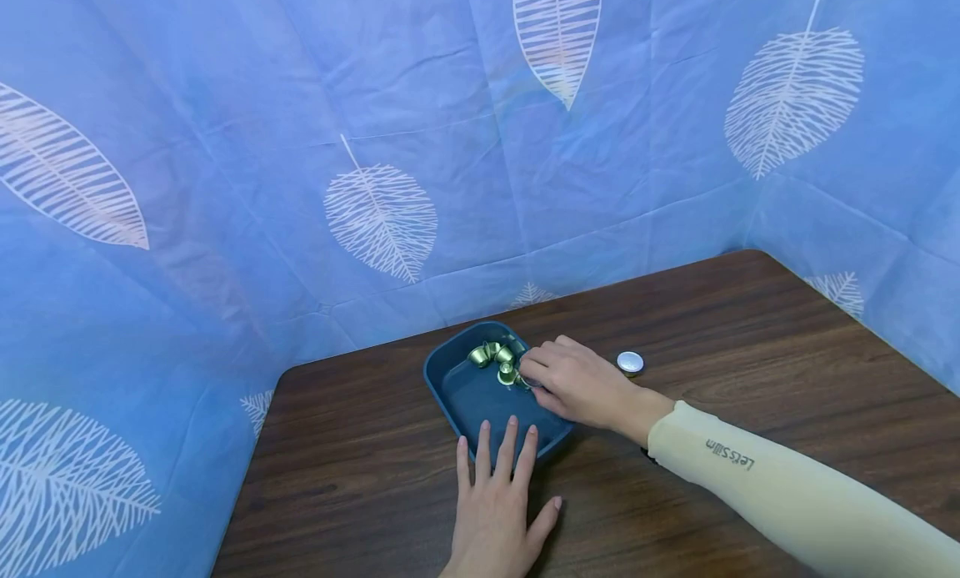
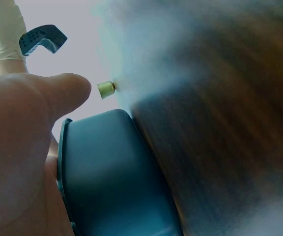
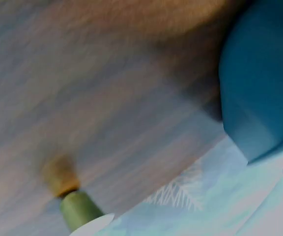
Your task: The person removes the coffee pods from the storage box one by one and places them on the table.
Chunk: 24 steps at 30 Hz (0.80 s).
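Left hand (image 1: 491, 511): flat, fingers straight and spread, holding nothing; its fingertips reach over the box's near rim.
Right hand (image 1: 573, 382): fingers bent, pinching a pinched cup (image 1: 530, 384) that they mostly hide, over the box's right side.
Blue box (image 1: 465, 407): ahead of the left hand, partly under the right one.
Green cups (image 1: 507, 374): bunched inside the box, just left of the right fingertips.
Lone cup (image 1: 630, 363): on the brown table (image 1: 337, 444), past the right hand and to its right, shiny lid up.
Sleeve (image 1: 787, 486): pale yellow, behind the right hand.
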Available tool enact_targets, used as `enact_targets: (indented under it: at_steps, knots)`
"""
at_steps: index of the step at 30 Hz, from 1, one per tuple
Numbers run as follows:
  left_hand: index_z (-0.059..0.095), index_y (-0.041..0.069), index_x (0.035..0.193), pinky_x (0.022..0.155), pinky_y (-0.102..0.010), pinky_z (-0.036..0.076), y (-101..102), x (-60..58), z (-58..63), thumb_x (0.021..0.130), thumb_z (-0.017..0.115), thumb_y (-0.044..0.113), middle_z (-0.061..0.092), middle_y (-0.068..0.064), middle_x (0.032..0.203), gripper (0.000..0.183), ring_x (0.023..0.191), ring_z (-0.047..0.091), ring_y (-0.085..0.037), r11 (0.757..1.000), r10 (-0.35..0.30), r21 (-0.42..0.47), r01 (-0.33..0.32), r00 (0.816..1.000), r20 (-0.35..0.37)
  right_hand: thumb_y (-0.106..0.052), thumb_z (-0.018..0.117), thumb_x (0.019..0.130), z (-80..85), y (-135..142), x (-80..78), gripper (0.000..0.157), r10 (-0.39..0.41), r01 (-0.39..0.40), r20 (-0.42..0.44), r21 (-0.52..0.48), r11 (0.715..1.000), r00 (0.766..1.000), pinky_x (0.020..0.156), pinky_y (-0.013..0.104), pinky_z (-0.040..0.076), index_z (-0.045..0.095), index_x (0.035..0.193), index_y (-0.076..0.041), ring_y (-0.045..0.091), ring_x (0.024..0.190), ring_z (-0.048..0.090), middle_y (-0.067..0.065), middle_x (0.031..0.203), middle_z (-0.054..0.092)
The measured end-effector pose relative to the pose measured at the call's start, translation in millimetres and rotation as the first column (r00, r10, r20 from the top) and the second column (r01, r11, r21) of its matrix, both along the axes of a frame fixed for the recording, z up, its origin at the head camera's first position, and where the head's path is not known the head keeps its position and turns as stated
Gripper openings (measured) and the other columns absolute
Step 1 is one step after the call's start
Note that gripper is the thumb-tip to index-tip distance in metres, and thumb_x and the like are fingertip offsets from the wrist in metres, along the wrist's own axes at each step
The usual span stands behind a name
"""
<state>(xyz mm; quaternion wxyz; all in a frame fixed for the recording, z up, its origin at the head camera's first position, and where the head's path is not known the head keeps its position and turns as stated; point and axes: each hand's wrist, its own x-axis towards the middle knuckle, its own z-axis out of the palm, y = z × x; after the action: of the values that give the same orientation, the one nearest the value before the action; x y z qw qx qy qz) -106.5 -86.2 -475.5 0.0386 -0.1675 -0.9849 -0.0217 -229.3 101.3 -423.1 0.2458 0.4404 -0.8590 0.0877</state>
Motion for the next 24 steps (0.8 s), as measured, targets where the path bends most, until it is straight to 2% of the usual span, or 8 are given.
enact_targets:
  at_steps: [3,9,18,24]
  knots:
    - [0.006,0.038,0.155,0.113,-0.069,0.006,0.2,-0.4,0.5,0.088,0.04,0.074,0.011,0.002,0.164,0.084,0.15,0.007,-0.037,1.0,0.001,0.001,-0.001,1.0,0.008,-0.022,0.069,0.088,7.2,9.6,-3.5,0.018,-0.009,0.008,-0.026,-0.034,0.999,1.0,0.081,0.033,0.049,0.065,0.104,-0.017,0.014,0.093,0.061,-0.002,0.107,0.067]
    - [0.009,0.036,0.156,0.114,-0.068,0.005,0.0,0.0,1.8,0.088,0.04,0.074,0.009,0.002,0.164,0.084,0.15,0.006,-0.037,1.0,0.004,0.004,-0.004,1.0,0.018,-0.02,0.075,0.083,14.4,35.6,-10.7,0.025,-0.081,0.077,-0.045,-0.082,0.994,0.996,0.083,0.037,0.05,0.066,0.105,-0.014,0.017,0.096,0.063,0.002,0.107,0.068]
    - [0.012,0.036,0.156,0.114,-0.069,0.006,-0.8,-1.0,1.5,0.087,0.042,0.074,0.011,0.002,0.164,0.084,0.15,0.008,-0.038,1.0,0.006,0.005,-0.006,1.0,0.025,-0.017,0.078,0.078,3.3,80.4,-19.7,0.031,-0.198,0.196,-0.022,-0.083,0.977,0.98,0.079,0.038,0.048,0.065,0.106,-0.012,0.017,0.087,0.062,0.002,0.098,0.067]
    - [0.01,0.036,0.156,0.114,-0.068,0.006,-1.4,-1.4,2.1,0.088,0.041,0.073,0.011,0.002,0.164,0.083,0.15,0.007,-0.037,1.0,0.002,0.007,-0.002,1.0,0.025,-0.013,0.078,0.077,-0.6,110.1,-19.8,0.029,-0.277,0.276,0.003,-0.095,0.956,0.961,0.074,0.036,0.046,0.064,0.101,-0.011,0.017,0.082,0.059,0.002,0.094,0.066]
